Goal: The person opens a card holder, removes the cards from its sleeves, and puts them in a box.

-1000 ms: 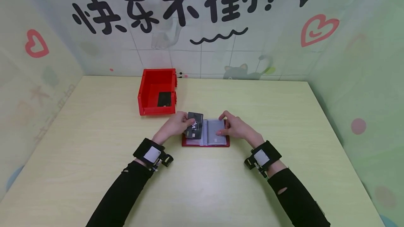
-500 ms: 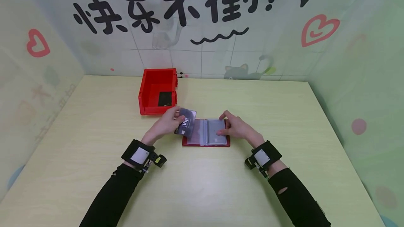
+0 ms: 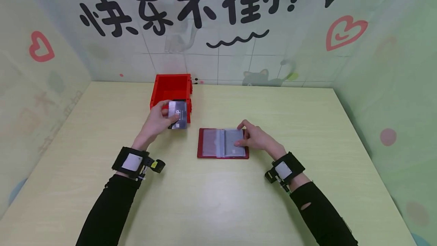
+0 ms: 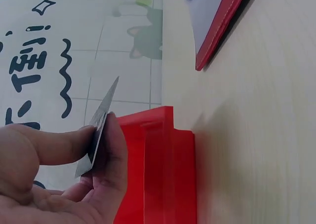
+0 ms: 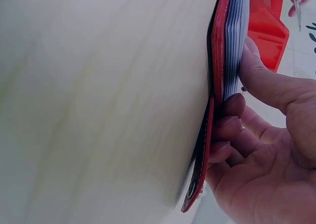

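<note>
In the head view my left hand [image 3: 155,122] pinches a dark card [image 3: 182,110] with "VIP" lettering, over the near end of a red bin [image 3: 169,86]. The left wrist view shows the card [image 4: 105,105] edge-on and tilted, thumb on one face and fingers behind, beside the bin's wall [image 4: 168,150]. A red card holder [image 3: 200,143] lies open on the table, clear plastic sleeves on both sides. My right hand [image 3: 257,138] grips its right side. In the right wrist view, the thumb rests on the sleeve stack [image 5: 232,46], and curled fingers sit at its edge beside the snap flap [image 5: 201,169].
The pale wooden table [image 3: 225,204] carries the bin at back left and the card holder near the middle. Behind it stands a printed backdrop [image 3: 218,63] with large dark characters, and side panels flank the table.
My left hand has lifted the card off the holder's left sleeve and carried it left and away to the bin, now covering most of the dark card inside. The right hand has stayed put.
</note>
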### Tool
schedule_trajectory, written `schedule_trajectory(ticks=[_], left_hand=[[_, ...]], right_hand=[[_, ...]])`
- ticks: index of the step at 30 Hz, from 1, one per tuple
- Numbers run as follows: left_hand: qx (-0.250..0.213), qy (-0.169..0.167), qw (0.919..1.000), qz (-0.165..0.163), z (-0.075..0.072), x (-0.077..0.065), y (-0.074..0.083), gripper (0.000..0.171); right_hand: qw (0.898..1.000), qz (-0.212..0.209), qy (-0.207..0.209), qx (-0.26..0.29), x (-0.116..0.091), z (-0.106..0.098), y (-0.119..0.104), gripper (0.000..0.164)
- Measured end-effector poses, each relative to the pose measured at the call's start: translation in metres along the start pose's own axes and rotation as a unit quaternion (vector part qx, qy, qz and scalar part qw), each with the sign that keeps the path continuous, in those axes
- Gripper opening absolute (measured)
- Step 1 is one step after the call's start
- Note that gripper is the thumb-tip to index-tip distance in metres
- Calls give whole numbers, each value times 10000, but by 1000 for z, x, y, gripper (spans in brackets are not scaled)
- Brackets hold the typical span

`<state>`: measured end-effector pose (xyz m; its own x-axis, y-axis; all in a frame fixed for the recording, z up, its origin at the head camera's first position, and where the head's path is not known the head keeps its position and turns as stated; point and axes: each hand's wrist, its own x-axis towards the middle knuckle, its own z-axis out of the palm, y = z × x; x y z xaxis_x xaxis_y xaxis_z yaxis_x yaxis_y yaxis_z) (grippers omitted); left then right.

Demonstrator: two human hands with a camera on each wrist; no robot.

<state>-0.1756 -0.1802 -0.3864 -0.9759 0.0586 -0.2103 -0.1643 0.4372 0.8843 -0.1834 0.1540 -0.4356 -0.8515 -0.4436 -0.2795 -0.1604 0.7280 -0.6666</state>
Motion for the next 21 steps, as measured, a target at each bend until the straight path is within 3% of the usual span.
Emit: schedule_trajectory(ticks=[4, 10, 16, 21], left_hand=[[44, 576, 9983, -9, -4, 5, -2, 68], [-131, 1076, 9940, 152, -1, 18, -5, 61], [-40, 1387, 9902, 181, 3, 33, -4, 60], [272, 1381, 9900, 73, 4, 46, 2, 63]], right_hand=[[10000, -20, -5, 40, 0, 0, 0, 52], [10000, -8, -7, 98, -2, -1, -1, 52], [9999, -55, -15, 103, -2, -1, 0, 51], [9999, -72, 26, 78, -1, 0, 0, 50]])
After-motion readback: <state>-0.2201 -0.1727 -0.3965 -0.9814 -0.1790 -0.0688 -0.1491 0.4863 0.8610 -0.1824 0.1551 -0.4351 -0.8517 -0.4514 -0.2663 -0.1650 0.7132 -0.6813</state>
